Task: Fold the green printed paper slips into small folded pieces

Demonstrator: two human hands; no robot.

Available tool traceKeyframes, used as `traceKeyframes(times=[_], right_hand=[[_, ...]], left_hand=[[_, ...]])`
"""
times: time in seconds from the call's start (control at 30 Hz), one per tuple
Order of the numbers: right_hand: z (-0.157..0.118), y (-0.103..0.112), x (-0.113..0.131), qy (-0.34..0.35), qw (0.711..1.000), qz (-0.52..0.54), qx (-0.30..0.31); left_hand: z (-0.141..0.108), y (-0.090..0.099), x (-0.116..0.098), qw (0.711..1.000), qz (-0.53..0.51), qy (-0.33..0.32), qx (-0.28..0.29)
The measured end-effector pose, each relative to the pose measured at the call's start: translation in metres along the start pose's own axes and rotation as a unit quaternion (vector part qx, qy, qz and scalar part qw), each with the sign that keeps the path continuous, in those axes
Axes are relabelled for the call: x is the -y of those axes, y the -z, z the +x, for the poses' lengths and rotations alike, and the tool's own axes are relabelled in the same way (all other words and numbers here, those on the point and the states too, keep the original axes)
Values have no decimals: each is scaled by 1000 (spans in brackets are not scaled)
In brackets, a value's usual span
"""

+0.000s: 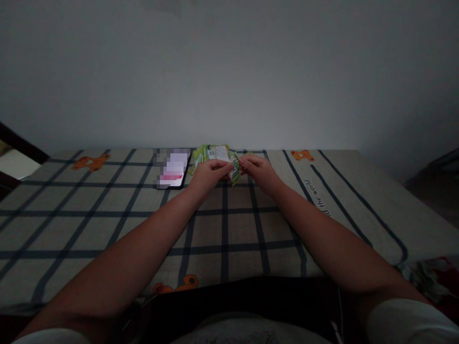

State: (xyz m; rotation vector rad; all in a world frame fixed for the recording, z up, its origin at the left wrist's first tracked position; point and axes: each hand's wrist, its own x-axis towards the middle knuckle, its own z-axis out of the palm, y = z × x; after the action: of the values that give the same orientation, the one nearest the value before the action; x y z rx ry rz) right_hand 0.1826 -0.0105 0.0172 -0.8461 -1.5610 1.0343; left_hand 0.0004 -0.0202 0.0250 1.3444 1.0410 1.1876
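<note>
Near the far side of the table, my left hand [211, 173] pinches a small green and white packet [234, 173] between thumb and fingers. On the packet's other side, the closed fingertips of my right hand [257, 169] grip its edge. Just behind my left hand is a larger green bag [215, 153] with a white printed label, partly covered by that hand. Whether the packet is sealed or torn I cannot tell in the dim light.
A phone [174, 168] with a lit, partly pixelated screen lies left of the bag. The checked tablecloth [225, 224] with bear prints covers the table. A plain wall [229, 76] rises behind, and a dark chair frame [17, 145] stands at the left.
</note>
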Motion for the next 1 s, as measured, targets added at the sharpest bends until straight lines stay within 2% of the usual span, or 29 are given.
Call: traceKeyframes(times=[0.13, 0.37, 0.47, 0.6, 0.73, 0.9, 1.0], right_hand=[[1, 1, 1, -8, 1000, -28, 11], [-1, -4, 1, -20, 999, -14, -26], [-1, -4, 2, -7, 999, 0, -35], [-1, -3, 2, 4, 999, -20, -26], [-2, -2, 1, 9, 999, -51, -7], [-3, -2, 7, 22, 997, -77, 15], [-4, -2, 11, 33, 995, -89, 40]], left_hand=[[-3, -1, -2, 1000, 22, -7, 18], [-4, -2, -3, 996, 77, -31, 45], [-3, 0, -3, 986, 132, -88, 40], [1, 3, -2, 979, 129, -161, 1], [3, 4, -2, 983, 124, -138, 16], [3, 5, -1, 995, 59, -82, 23], [2, 5, -2, 996, 45, -75, 23]])
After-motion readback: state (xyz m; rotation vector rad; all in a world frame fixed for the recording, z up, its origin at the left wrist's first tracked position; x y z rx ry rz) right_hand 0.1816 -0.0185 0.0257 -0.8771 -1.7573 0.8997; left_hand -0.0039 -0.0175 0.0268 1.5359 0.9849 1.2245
